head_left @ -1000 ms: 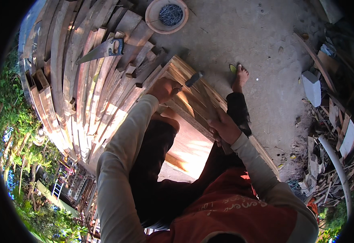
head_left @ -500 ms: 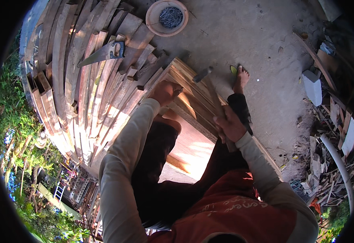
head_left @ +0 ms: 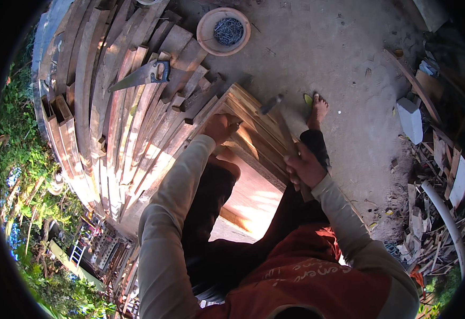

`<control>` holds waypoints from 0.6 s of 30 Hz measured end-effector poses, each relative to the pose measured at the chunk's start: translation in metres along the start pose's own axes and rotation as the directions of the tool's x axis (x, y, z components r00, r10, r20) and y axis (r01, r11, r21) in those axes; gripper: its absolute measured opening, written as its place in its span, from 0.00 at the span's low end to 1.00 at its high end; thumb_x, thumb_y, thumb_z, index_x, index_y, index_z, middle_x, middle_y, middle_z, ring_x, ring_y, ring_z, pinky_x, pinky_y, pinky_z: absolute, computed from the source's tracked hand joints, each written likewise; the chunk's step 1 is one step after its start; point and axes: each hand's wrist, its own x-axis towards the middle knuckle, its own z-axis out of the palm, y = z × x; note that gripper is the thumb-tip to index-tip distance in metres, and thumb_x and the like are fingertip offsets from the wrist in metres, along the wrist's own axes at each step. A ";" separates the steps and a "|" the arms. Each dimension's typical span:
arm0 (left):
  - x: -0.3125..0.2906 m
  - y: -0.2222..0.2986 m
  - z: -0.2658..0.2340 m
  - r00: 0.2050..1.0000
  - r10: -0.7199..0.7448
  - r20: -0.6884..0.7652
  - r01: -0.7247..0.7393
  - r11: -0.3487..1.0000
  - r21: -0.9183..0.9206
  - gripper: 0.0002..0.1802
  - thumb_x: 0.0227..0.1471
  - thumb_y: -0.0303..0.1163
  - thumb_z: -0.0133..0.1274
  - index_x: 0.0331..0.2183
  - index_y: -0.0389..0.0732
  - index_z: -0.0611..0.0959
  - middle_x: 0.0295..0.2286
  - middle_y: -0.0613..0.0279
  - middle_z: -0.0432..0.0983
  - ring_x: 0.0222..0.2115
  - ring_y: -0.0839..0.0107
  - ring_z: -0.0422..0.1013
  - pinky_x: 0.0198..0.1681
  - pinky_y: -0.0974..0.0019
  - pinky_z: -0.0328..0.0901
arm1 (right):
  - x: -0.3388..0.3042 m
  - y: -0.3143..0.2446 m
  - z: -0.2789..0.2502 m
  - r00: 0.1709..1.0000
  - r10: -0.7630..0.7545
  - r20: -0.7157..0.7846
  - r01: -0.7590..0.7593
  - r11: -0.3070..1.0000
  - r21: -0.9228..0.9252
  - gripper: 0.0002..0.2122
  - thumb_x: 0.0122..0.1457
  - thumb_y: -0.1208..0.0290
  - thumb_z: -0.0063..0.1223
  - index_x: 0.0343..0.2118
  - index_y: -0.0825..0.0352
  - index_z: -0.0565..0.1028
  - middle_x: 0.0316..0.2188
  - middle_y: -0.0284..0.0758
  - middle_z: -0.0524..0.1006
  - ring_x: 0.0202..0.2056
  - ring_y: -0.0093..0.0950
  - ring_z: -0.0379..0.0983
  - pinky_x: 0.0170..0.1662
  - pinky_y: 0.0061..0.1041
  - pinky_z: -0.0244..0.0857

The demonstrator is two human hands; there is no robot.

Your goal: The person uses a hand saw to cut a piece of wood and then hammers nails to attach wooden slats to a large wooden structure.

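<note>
My right hand (head_left: pixel 304 166) is wrapped round the wooden handle of a hammer (head_left: pixel 284 130). The hammer's dark head is over the far part of a stack of long planks (head_left: pixel 259 139) lying slantwise in front of me. At the left edge of these planks my left hand (head_left: pixel 222 128) is closed, its thumb and fingers pinched together. Anything between those fingertips is too small to make out. Below the planks, a sunlit flat wooden panel (head_left: pixel 251 199) shows between my legs.
Long timber pieces (head_left: pixel 121 133) lie piled on the left, with a handsaw (head_left: pixel 142 76) on top. Beyond them, a round bowl (head_left: pixel 223 32) on the ground holds many nails (head_left: pixel 228 32). My bare foot (head_left: pixel 318 110) rests right of the planks. Wood scraps (head_left: pixel 429 228) and a pale block (head_left: pixel 410 120) lie far right.
The whole view has shifted slightly, with the scene moving a little right and down. Both hands keep nearly the same places at the planks, and the hammer stays raised in my right hand.
</note>
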 end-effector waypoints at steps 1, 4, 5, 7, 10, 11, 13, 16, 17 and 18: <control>-0.006 -0.009 -0.002 1.000 -0.007 -0.008 0.007 1.000 0.002 0.17 0.56 0.35 0.57 0.48 0.46 0.85 0.42 0.53 0.82 0.43 0.59 0.78 0.48 0.59 0.71 | -0.008 -0.027 -0.007 0.994 -0.072 -0.081 0.080 0.993 0.093 0.12 0.66 0.68 0.49 0.48 0.62 0.63 0.23 0.30 0.66 0.13 0.19 0.63 0.13 0.24 0.64; -0.030 -0.041 -0.014 0.987 -0.086 -0.137 0.086 0.996 -0.003 0.24 0.54 0.39 0.58 0.52 0.43 0.81 0.45 0.50 0.80 0.46 0.56 0.77 0.52 0.58 0.69 | -0.025 -0.077 -0.022 0.799 -0.394 -0.454 0.538 0.806 0.248 0.10 0.66 0.69 0.48 0.46 0.64 0.64 0.22 0.32 0.66 0.14 0.21 0.64 0.13 0.25 0.62; -0.042 -0.042 -0.014 0.991 -0.102 -0.084 0.119 0.965 0.235 0.26 0.53 0.43 0.59 0.51 0.41 0.81 0.45 0.50 0.80 0.46 0.55 0.77 0.53 0.57 0.68 | -0.023 -0.085 -0.027 0.700 -0.451 -0.554 0.657 0.711 0.250 0.11 0.66 0.68 0.47 0.47 0.64 0.63 0.22 0.32 0.66 0.14 0.21 0.64 0.13 0.26 0.62; -0.056 -0.027 -0.013 0.991 -0.131 -0.032 0.131 0.879 0.459 0.29 0.51 0.47 0.60 0.50 0.39 0.81 0.45 0.50 0.80 0.47 0.53 0.76 0.55 0.56 0.66 | -0.016 -0.080 -0.005 0.581 -0.418 -0.699 0.746 0.618 0.251 0.10 0.66 0.68 0.47 0.47 0.61 0.63 0.21 0.30 0.65 0.14 0.21 0.63 0.13 0.24 0.61; -0.066 -0.001 -0.005 0.901 -0.423 0.096 0.258 0.701 0.665 0.32 0.49 0.54 0.59 0.46 0.37 0.82 0.45 0.49 0.80 0.47 0.51 0.75 0.57 0.51 0.63 | 0.005 -0.001 0.054 0.891 -0.264 -0.369 0.312 0.947 0.078 0.09 0.66 0.68 0.49 0.45 0.59 0.64 0.20 0.28 0.64 0.14 0.20 0.62 0.13 0.23 0.59; -0.069 -0.015 0.010 0.917 -0.396 -0.041 0.335 0.712 0.618 0.32 0.49 0.56 0.59 0.45 0.38 0.82 0.44 0.50 0.80 0.48 0.51 0.75 0.57 0.50 0.63 | 0.010 0.015 0.064 0.981 -0.113 -0.156 0.110 0.993 -0.028 0.09 0.65 0.67 0.49 0.45 0.59 0.64 0.21 0.28 0.64 0.13 0.20 0.62 0.13 0.24 0.59; -0.070 -0.023 0.020 0.912 -0.372 -0.175 0.403 0.727 0.555 0.32 0.48 0.57 0.59 0.44 0.39 0.82 0.43 0.50 0.80 0.48 0.51 0.75 0.56 0.49 0.63 | 0.013 0.004 0.055 0.991 0.125 0.055 -0.129 0.990 0.062 0.10 0.65 0.67 0.50 0.45 0.59 0.64 0.21 0.28 0.64 0.13 0.20 0.62 0.13 0.24 0.60; -0.071 -0.025 0.023 0.915 -0.377 -0.145 0.389 0.724 0.570 0.34 0.46 0.59 0.61 0.44 0.39 0.82 0.43 0.49 0.81 0.50 0.49 0.73 0.57 0.44 0.62 | -0.013 -0.044 0.001 0.980 -0.097 -0.173 0.124 0.980 0.154 0.13 0.64 0.64 0.53 0.47 0.62 0.66 0.22 0.28 0.66 0.12 0.20 0.63 0.13 0.22 0.60; -0.074 -0.035 0.028 0.893 -0.383 -0.237 0.450 0.719 0.530 0.33 0.46 0.58 0.62 0.45 0.40 0.82 0.43 0.49 0.81 0.50 0.47 0.73 0.57 0.43 0.61 | -0.018 -0.064 -0.011 0.946 -0.185 -0.268 0.251 0.938 0.239 0.13 0.65 0.63 0.53 0.45 0.62 0.66 0.22 0.28 0.66 0.12 0.18 0.62 0.12 0.21 0.59; -0.075 -0.045 0.032 0.859 -0.392 -0.329 0.510 0.711 0.484 0.33 0.46 0.57 0.62 0.45 0.41 0.82 0.43 0.48 0.81 0.50 0.46 0.73 0.57 0.42 0.61 | -0.020 -0.082 -0.016 0.842 -0.333 -0.424 0.444 0.874 0.195 0.11 0.66 0.60 0.51 0.41 0.60 0.66 0.20 0.27 0.65 0.12 0.17 0.61 0.12 0.19 0.57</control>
